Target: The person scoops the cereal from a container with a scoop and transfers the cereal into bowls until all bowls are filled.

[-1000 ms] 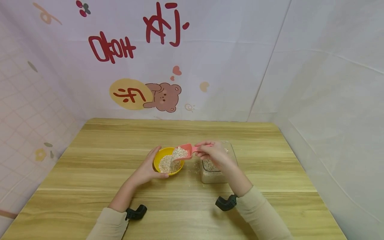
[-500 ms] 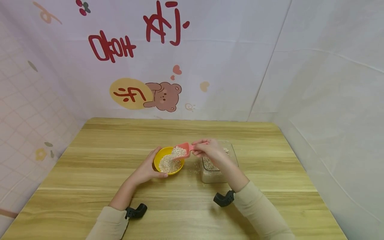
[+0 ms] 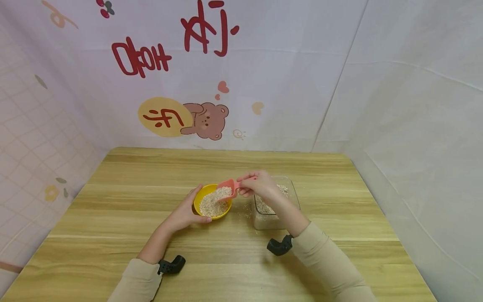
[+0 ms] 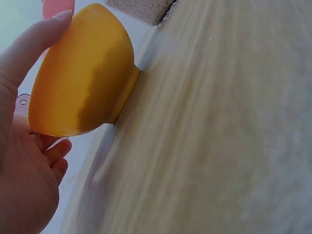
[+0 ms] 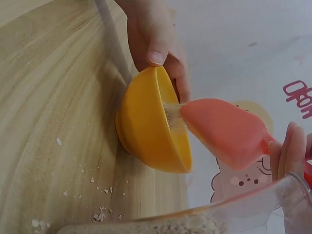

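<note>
tipped over the bowl (image 5: 146,126) at its two o'clock, the scoop (image 5: 224,131) looks light and stiff, best held by its handle (image 5: 268,141), which the right hand (image 3: 261,186) grips, while the left hand (image 3: 183,214) clasps the bowl from nine o'clock.

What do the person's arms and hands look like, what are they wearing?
Both hands, left hand and right hand, are bare, without gloves. The left sleeve and right sleeve are plain light beige. Near each cuff sits a chunky black bent gadget, like a little elbow pipe.
</note>
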`<state>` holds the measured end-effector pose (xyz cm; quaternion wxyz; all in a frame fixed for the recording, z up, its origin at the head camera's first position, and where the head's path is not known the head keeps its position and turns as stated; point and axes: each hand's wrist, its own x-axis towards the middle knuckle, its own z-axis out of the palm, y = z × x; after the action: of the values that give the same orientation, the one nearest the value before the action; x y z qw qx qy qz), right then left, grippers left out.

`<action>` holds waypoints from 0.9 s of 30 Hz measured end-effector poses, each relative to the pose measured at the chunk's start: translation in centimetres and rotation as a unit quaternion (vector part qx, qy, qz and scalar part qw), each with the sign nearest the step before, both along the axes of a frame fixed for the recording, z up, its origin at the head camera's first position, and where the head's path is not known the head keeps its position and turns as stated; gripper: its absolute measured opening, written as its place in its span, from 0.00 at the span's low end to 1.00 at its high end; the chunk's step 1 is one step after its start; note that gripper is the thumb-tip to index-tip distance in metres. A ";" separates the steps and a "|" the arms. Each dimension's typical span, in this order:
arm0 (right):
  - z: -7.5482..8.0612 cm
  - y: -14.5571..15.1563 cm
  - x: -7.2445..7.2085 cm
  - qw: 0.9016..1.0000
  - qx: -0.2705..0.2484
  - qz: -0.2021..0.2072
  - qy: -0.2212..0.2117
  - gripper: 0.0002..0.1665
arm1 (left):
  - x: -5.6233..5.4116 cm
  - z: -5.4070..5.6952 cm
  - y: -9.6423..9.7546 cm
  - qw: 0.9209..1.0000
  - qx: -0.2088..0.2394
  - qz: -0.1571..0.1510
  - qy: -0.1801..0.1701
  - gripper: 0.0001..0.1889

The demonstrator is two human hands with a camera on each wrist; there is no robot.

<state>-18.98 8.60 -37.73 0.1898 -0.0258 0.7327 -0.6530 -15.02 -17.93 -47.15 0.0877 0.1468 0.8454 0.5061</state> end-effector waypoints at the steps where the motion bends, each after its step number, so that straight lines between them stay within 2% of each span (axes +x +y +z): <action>1: 0.0 0.0 0.0 1.000 -0.002 0.001 0.000 0.11 | 0.0 0.0 0.0 1.000 -0.002 0.000 0.002 0.62; 27: 2.6 0.2 -0.1 0.998 0.044 0.036 0.022 0.11 | 0.2 0.6 0.1 1.000 -0.005 0.004 -0.010 0.62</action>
<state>-19.06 8.80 -35.11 0.1979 -0.0584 0.7634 -0.6121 -14.84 -17.79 -46.57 0.0952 0.1379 0.8473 0.5041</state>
